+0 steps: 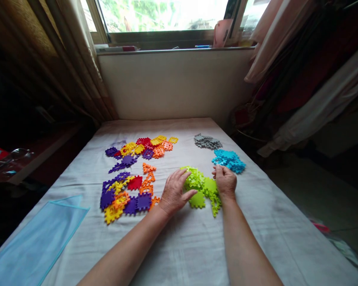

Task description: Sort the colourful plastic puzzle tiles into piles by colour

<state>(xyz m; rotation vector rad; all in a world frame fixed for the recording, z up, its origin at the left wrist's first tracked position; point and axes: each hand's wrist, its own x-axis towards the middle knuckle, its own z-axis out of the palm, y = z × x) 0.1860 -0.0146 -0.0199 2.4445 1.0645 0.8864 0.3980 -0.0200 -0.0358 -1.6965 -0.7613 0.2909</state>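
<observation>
Lime green toothed pieces (210, 185) lie heaped at the middle of the white cloth (179, 254). My left hand (176, 190) rests against the heap's left side, fingers spread, with nothing seen in it. At the heap's right edge, my right hand (225, 182) is closed, its fingers curled; what they hold, if anything, is hidden. Just beyond my right hand sits a pile of blue pieces (229, 159), and behind that a grey pile (207, 141).
Mixed purple (143, 201), yellow (112, 213), orange and red pieces (135, 183) spread over the left half. A translucent blue bag (32, 242) lies at the front left. A wall (173, 85) stands behind, with a pink cup (222, 33) on the window sill.
</observation>
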